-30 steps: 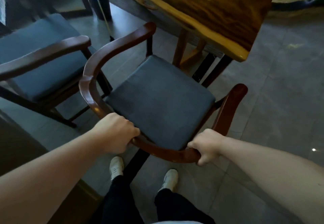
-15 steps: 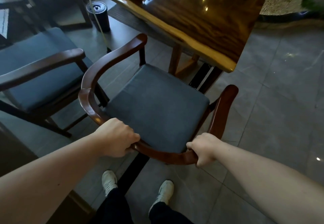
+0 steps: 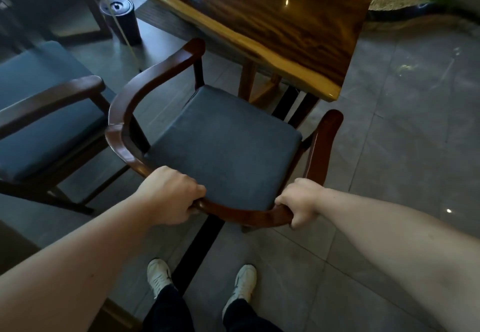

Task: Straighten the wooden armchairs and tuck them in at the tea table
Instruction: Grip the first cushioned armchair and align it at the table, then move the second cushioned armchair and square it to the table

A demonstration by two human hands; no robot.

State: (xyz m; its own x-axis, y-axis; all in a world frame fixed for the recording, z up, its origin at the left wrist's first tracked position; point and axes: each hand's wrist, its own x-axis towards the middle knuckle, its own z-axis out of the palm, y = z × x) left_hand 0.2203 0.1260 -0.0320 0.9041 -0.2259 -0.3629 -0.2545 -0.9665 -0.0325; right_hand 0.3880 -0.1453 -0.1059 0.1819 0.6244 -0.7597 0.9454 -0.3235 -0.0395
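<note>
A wooden armchair with a curved dark-red back rail and a blue-grey seat cushion stands in front of me, angled toward the corner of the glossy wooden tea table. My left hand grips the back rail on the left. My right hand grips the same rail on the right. The chair's front edge sits just at the table's near edge, its seat still out in the open. A second armchair of the same kind stands to the left, turned away from the table.
A black cylinder with a pale cord stands on the floor beyond the chairs. Dark table legs are under the table corner. Grey tiled floor spreads to the right. My white shoes are just behind the chair.
The chair has slid forward toward the table corner, both hands staying on its back rail, and I have stepped after it.
</note>
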